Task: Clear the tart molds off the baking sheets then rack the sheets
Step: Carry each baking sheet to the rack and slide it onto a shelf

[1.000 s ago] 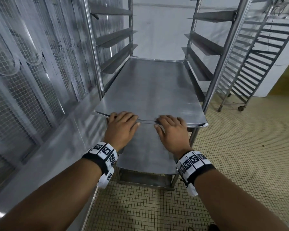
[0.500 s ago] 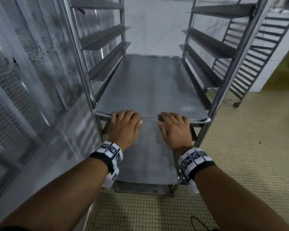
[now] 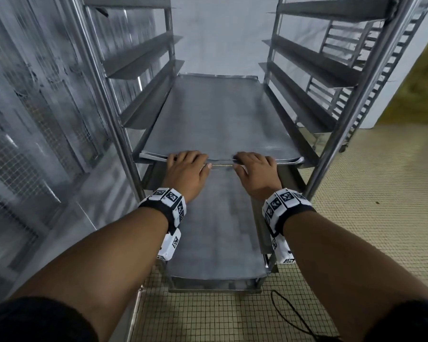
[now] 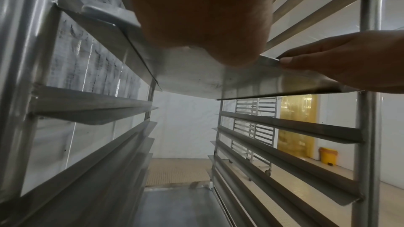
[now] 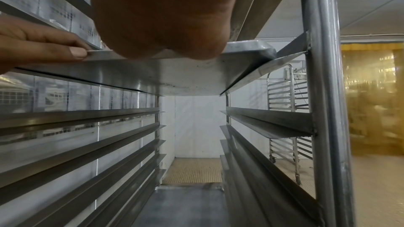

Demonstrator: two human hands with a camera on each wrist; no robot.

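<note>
An empty grey baking sheet [image 3: 220,119] lies on the runners of a steel rack [image 3: 344,119], its near rim level with the front posts. My left hand [image 3: 187,166] and right hand [image 3: 256,166] hold that near rim side by side, fingers on top. From below, the sheet's underside [image 4: 207,78] shows with the right hand's thumb [image 4: 288,61] against the rim. The right wrist view shows the left thumb [image 5: 76,53] pinching the rim of the sheet [image 5: 164,75] the same way. No tart molds are in view.
Empty runners [image 5: 273,120] line both sides of the rack above and below. A flat metal shelf [image 3: 215,230] sits at the bottom. A mesh-panelled wall [image 3: 35,119] stands close on the left, a second rack [image 3: 371,70] behind right. A yellow strip curtain [image 5: 371,101] hangs at the right.
Both hands have pushed the sheet deeper into the rack. Its near rim, which stuck out past the front posts, now lines up with them. My head has moved closer.
</note>
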